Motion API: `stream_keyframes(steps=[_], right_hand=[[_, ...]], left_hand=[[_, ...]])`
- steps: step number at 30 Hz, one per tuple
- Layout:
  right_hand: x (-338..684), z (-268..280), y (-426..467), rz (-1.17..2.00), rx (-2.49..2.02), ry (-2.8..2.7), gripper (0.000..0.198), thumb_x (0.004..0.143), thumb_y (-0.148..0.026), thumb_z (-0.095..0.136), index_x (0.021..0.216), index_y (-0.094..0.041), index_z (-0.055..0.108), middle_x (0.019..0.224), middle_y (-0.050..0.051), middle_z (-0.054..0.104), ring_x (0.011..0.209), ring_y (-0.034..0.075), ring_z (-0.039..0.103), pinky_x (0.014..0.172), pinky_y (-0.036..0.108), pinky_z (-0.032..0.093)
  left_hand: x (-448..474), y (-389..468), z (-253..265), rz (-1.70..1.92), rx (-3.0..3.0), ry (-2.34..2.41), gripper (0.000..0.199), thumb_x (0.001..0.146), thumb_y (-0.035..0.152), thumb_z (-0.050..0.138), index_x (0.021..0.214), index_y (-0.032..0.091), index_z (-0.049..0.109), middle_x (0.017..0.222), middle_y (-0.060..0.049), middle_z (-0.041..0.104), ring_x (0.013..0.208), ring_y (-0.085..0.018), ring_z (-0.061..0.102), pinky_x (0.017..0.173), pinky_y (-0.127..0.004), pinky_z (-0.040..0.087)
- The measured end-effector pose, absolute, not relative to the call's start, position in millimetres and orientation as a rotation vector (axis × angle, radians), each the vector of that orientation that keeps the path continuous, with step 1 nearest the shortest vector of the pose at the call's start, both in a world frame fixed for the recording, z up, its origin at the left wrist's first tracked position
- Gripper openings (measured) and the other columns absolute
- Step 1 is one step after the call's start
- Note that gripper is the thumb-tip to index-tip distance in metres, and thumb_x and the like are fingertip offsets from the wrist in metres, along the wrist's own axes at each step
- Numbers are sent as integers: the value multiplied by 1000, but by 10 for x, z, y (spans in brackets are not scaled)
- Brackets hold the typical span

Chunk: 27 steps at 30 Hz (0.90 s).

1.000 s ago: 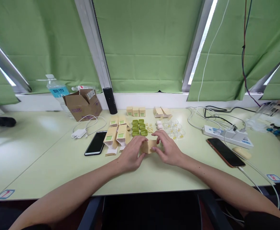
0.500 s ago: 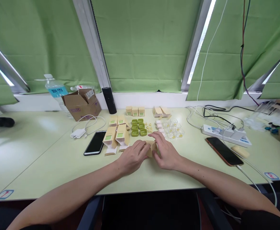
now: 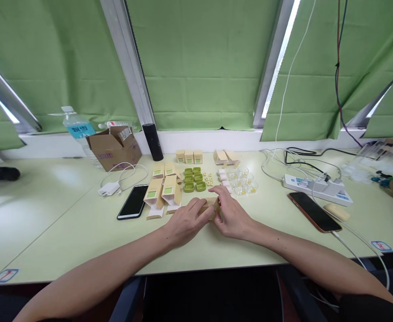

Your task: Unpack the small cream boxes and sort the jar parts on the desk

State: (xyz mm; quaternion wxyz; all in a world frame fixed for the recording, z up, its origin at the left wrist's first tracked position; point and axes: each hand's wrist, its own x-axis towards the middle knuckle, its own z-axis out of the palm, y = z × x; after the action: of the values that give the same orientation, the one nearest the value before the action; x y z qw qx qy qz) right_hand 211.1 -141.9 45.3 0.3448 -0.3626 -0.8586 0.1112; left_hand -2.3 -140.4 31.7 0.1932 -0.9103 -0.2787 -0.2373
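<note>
A small tan cardboard box (image 3: 211,206) sits on the pale green desk (image 3: 65,223), pinched between the left hand (image 3: 184,221) and right hand (image 3: 230,216); green blinds (image 3: 199,62) hang behind.

This looks like an office or small assembly workroom, shown by a long pale-green desk (image 3: 65,223) under windows with green blinds (image 3: 199,62), a power strip (image 3: 317,185) with tangled cables, two phones (image 3: 134,201), a cardboard box (image 3: 114,150) and rows of small packaging cartons (image 3: 164,190).
</note>
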Motion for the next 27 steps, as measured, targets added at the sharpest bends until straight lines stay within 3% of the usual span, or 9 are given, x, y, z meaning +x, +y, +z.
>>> stream_keyframes(steps=[5,10,15,22,27], right_hand=[[2165,437,-1335,306,-973,-2097,67,76,-6,49,139,-23,32,134,16,51,92,23,64,75,42,58],[2217,485,-1260,365,-1057,-1998,55,86,-10,49,138,-24,34,99,5,61,70,19,62,62,36,54],[2266,467,-1120,201,-962,-1866,48,88,-14,53,133,-26,41,132,13,55,108,26,64,74,39,58],[2363,421,-960,-224,-912,-1901,25,88,-11,56,108,-26,60,124,12,57,122,34,51,96,56,52],[2329,396,-1004,-294,-765,-1995,34,84,-1,51,95,-27,70,121,10,60,128,33,47,102,59,50]], left_hand=[[-51,-1384,321,-656,-2609,-895,29,97,16,53,125,22,50,117,-14,64,95,-25,62,63,-30,54],[-76,-1324,331,-752,-2719,-995,28,97,21,57,124,22,49,122,-14,63,104,-27,62,76,-37,57],[-85,-1305,354,-817,-2729,-1060,27,97,24,58,122,22,50,119,-14,62,101,-28,63,74,-37,56],[-73,-1323,365,-893,-2735,-1089,30,96,22,57,125,21,49,118,-14,63,103,-29,64,77,-40,58],[-70,-1326,366,-897,-2740,-1082,36,97,22,58,131,20,48,122,-15,64,107,-31,64,83,-45,60]])
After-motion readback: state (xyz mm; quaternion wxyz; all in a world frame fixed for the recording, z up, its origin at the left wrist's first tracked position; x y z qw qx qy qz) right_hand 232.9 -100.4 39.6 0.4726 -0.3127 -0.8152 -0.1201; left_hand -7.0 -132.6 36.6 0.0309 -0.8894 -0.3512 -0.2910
